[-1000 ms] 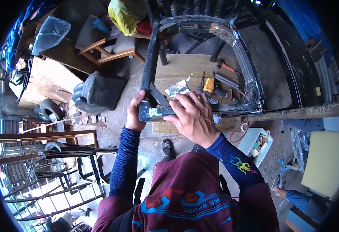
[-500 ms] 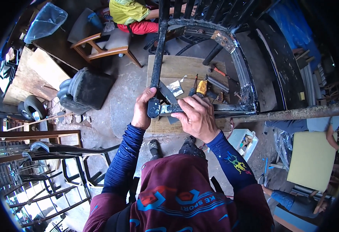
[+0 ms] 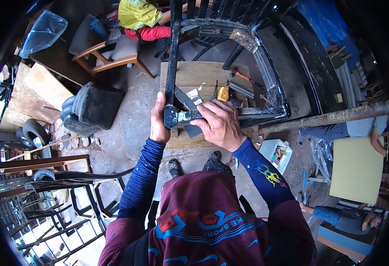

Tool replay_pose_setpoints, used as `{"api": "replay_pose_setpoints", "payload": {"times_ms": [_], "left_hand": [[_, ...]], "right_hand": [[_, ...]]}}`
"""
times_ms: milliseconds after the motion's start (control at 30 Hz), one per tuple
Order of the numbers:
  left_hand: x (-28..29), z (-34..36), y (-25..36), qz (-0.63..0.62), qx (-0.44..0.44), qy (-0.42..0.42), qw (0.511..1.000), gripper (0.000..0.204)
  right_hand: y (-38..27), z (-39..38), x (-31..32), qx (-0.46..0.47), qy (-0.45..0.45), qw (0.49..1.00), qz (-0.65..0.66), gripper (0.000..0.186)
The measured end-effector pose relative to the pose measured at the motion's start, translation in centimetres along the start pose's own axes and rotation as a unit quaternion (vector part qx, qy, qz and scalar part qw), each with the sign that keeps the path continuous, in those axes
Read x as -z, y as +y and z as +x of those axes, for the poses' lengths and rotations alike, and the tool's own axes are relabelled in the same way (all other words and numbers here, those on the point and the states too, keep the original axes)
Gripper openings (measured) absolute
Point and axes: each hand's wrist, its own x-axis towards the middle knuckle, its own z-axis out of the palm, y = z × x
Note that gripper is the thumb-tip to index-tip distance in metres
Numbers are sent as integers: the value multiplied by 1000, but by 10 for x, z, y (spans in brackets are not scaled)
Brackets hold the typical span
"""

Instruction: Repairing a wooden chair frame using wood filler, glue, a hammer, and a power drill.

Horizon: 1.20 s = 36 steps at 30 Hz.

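Note:
A black wooden chair frame (image 3: pixel 270 71) with worn, chipped paint and a slatted back stands before me, its seat open. At its near left corner is my left hand (image 3: pixel 160 124), palm against the rounded corner block (image 3: pixel 170 116), thumb pointing up beside the long side bar (image 3: pixel 173 62). The fingers of that hand are mostly hidden behind the corner. My right hand (image 3: pixel 220 124) grips the near rail (image 3: pixel 258 111), fingers over the top and thumb on the near side. Bare pale patches show on the rail between my hands.
Under the frame, a wooden board (image 3: pixel 185 71) carries a yellow-handled tool (image 3: pixel 223 94), a hammer (image 3: pixel 243 76) and metal tubes (image 3: pixel 241 89). A wooden armchair (image 3: pixel 114 57) and black cushions (image 3: pixel 99 104) lie left. Co-workers sit ahead (image 3: pixel 139 17) and right (image 3: pixel 352 219). A white bin (image 3: pixel 276 155) stands nearby.
My left thumb has lifted off the side bar and now points up beside it. The whole view has shifted slightly; my right hand keeps its place on the rail.

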Motion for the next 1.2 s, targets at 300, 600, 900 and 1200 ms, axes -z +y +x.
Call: {"api": "replay_pose_setpoints", "payload": {"times_ms": [300,600,900,1200], "left_hand": [[1,-19,1,325,-294,-105,893,133],[11,5,-11,414,-447,-80,789,108],[12,0,-9,425,-439,-80,788,106],[14,3,-25,364,-411,-79,832,95]], "right_hand": [[2,-3,1,10,30,1000,1,38],[1,4,4,14,-17,999,35,37],[-11,7,1,-4,-7,999,31,35],[-8,15,52,-4,11,1000,-21,45]]}}
